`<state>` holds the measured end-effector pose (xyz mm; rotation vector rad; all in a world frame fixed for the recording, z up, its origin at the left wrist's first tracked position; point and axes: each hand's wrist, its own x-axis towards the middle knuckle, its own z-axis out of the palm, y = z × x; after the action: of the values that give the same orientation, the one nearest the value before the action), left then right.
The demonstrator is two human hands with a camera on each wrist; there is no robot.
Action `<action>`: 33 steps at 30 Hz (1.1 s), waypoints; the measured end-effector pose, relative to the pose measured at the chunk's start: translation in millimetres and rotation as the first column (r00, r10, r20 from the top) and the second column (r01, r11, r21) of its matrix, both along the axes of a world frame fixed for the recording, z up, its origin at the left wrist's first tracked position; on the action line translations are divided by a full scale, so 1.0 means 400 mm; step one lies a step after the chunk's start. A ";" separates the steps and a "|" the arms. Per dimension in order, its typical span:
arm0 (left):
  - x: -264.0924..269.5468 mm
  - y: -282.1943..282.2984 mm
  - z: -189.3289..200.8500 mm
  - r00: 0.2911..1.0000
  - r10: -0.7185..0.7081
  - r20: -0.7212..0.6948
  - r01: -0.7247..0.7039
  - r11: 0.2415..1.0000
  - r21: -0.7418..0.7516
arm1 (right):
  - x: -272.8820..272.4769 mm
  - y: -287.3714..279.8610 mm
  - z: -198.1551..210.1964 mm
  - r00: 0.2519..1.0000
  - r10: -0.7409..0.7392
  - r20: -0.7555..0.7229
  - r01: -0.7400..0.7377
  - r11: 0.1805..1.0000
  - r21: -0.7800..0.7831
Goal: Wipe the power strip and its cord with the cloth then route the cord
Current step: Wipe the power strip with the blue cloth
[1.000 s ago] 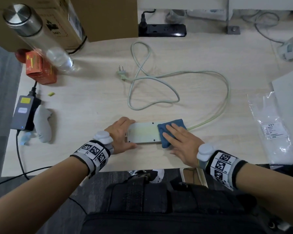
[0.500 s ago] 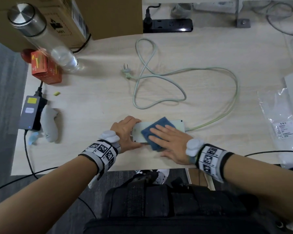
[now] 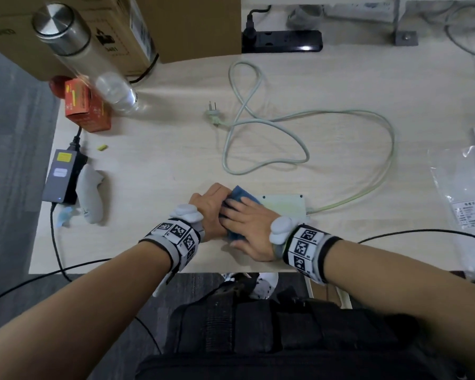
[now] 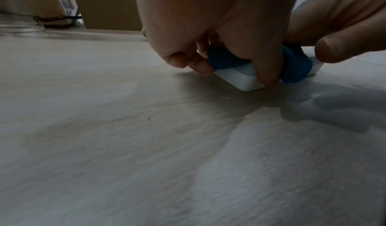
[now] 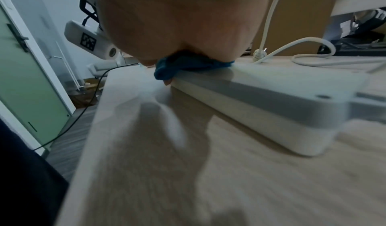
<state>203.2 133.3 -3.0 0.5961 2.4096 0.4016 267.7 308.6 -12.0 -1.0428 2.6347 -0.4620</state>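
— While pressing flat on the blue cloth, right hand with fingers straight and spread, palm down over the left part of the white power strip. Read the same way?

— Read the same. Left hand clamped on the strip's left end, fingers curled over the far edge, thumb down the near side, touching the cloth. Strip lying flat near the front edge of the table, plain face with corner screw holes turned up.

— And the cord?

— Leaving the strip's right end, sweeping out in a wide arc, crossing itself in loops, ending at the plug lying loose mid-table.

— Any writing to read?

— Hardly any. Black-and-white square markers on both wristbands. Printed symbols on the cardboard box, too blurred to read. Orange carton with yellow print, illegible. Yellow sticker on the grey adapter at the table's left edge. White label on the plastic bag at far right, lettering too small to make out.
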 end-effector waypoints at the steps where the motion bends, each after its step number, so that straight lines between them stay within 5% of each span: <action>1: 0.002 0.001 0.002 1.000 -0.001 -0.014 0.001 1.000 0.008 | -0.005 0.008 0.001 1.000 0.012 0.007 -0.012 1.000 0.003; 9: -0.006 -0.006 0.009 0.999 -0.038 -0.028 0.039 0.999 0.017 | 0.084 0.315 -0.011 0.997 -0.065 0.028 0.062 0.991 0.120; 20: 0.005 0.023 0.045 1.000 -0.003 -0.011 0.002 0.998 -0.059 | 0.012 0.007 -0.006 0.997 -0.073 -0.009 0.073 0.997 0.022; 27: 0.014 0.034 0.070 0.999 0.005 -0.041 -0.007 0.998 -0.055 | 0.038 0.153 -0.017 0.999 0.034 -0.013 -0.035 0.999 -0.023; 30: 0.017 0.034 0.075 0.999 0.005 -0.044 -0.008 0.998 -0.070 | 0.034 0.186 0.040 0.971 -0.215 0.101 0.232 0.952 -0.199; 33: 0.017 0.033 0.076 0.999 0.011 -0.041 -0.014 0.998 -0.063 | 0.007 0.168 0.109 0.803 -0.494 0.333 0.588 0.746 -0.311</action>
<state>210.2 146.3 27.3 0.5667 2.4559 0.3201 270.5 375.9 31.6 -0.2278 2.6450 -1.2180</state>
